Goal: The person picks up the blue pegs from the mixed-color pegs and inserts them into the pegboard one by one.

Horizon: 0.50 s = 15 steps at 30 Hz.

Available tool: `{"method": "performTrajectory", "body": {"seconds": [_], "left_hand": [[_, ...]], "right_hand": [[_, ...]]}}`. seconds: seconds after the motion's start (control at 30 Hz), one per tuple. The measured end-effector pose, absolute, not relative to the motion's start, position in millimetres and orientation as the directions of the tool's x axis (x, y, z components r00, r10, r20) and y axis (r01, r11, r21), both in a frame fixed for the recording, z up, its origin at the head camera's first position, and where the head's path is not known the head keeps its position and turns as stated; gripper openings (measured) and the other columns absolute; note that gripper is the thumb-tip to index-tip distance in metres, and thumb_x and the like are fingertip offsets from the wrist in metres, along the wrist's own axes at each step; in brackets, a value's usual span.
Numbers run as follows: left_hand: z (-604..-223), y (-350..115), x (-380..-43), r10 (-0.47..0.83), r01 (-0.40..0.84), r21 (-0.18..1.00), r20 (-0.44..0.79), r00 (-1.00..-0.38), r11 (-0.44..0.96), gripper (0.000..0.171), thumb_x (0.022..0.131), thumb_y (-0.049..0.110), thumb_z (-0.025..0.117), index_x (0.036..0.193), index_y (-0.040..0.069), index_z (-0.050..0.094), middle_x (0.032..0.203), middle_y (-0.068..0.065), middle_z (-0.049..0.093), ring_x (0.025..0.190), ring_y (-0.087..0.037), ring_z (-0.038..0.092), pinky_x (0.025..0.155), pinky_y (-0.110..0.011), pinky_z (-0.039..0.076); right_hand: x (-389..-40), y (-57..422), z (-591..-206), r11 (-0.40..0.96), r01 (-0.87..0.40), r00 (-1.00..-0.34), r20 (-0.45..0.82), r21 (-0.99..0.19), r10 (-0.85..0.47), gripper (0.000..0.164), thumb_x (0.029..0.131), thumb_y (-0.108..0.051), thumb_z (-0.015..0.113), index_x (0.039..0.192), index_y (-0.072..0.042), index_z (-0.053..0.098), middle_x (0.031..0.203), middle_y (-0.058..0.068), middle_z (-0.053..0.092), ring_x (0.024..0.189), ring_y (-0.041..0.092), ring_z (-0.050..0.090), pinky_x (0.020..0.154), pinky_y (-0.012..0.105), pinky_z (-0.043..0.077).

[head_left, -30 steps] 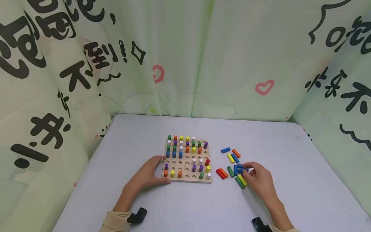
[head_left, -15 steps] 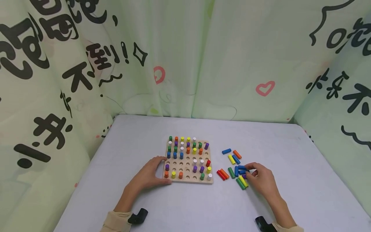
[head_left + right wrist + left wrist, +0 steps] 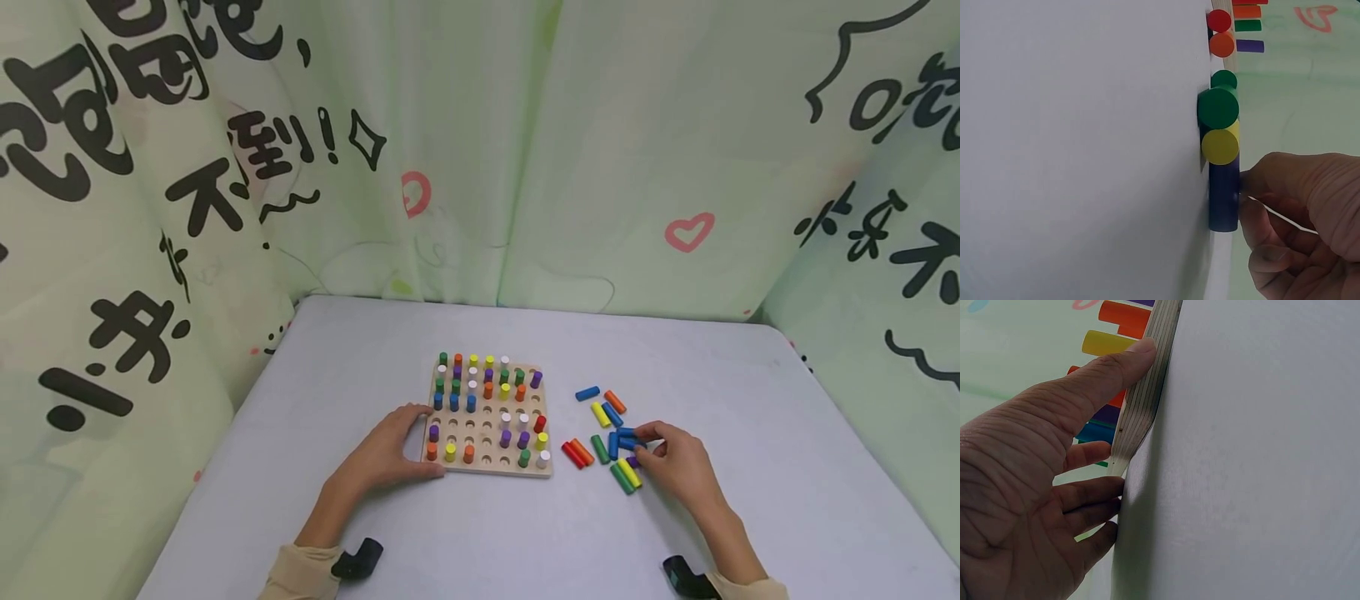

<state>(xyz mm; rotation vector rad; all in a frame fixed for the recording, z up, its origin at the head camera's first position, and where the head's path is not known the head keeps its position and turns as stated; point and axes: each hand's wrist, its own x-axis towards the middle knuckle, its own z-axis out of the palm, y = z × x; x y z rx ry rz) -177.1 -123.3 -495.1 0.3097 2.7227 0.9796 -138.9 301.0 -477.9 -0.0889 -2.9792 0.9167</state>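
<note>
A square wooden pegboard (image 3: pixel 491 471) stands on the table with colored pegs upright in many holes. My left hand (image 3: pixel 393 446) holds its near left corner, thumb on the front edge and fingers along the left side. In the left wrist view the thumb (image 3: pixel 1129 359) presses the board's layered edge (image 3: pixel 1147 394). Right of the board, my right hand (image 3: pixel 678 462) has thumb and forefinger at a blue peg (image 3: pixel 627 442) in the loose pile. A purple peg (image 3: pixel 633 462) lies just below the thumb. The right wrist view shows a dark peg (image 3: pixel 1224 197) by the fingertips; their contact is partly hidden.
Loose pegs lie around: a red peg (image 3: pixel 572 455), an orange peg (image 3: pixel 615 402), a green peg (image 3: pixel 622 479), a yellow peg (image 3: pixel 630 472) and several blue ones. A printed curtain (image 3: pixel 585 150) surrounds the white table (image 3: pixel 337 350) at the back and sides.
My right hand has shifted slightly at the pile, and the purple peg below the thumb has come into sight. The left hand stays at the pegboard. The head view has shifted slightly.
</note>
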Motion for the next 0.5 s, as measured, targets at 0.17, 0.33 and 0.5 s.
{"method": "performTrajectory", "body": {"seconds": [0.17,0.33,0.5], "left_hand": [[-495.4,-123.5,-176.5,0.271,0.115,0.651,-0.144,-0.952,0.750,0.093,0.071,0.049,0.092,0.148,0.017,0.051,0.158,-0.016,0.045,0.148,-0.038,0.037,0.118,-0.059,0.036],[-494.6,-123.5,-176.0,0.276,0.122,0.651,-0.138,-0.951,0.749,0.093,0.071,0.049,0.092,0.148,0.016,0.052,0.157,-0.016,0.045,0.148,-0.038,0.037,0.117,-0.059,0.036],[-494.6,-123.9,-176.4,0.276,0.124,0.649,-0.137,-0.951,0.751,0.093,0.071,0.049,0.092,0.148,0.016,0.051,0.157,-0.016,0.045,0.148,-0.038,0.037,0.118,-0.059,0.035]], "right_hand": [[-139.2,301.4,-480.0,0.823,0.053,-0.998,-0.004,-0.565,0.061,0.025,0.091,-0.008,0.073,0.114,0.002,0.070,0.106,0.017,0.071,0.077,0.019,0.052,0.059,0.022,0.043],[-140.4,300.7,-480.5,0.815,0.064,-0.998,-0.024,-0.576,0.061,0.026,0.090,-0.008,0.074,0.114,0.002,0.070,0.103,0.015,0.070,0.074,0.019,0.050,0.056,0.023,0.040],[-141.4,300.2,-481.4,0.816,0.064,-0.998,-0.023,-0.575,0.062,0.026,0.090,-0.007,0.074,0.114,0.002,0.069,0.102,0.014,0.070,0.074,0.019,0.049,0.055,0.022,0.040]]}}
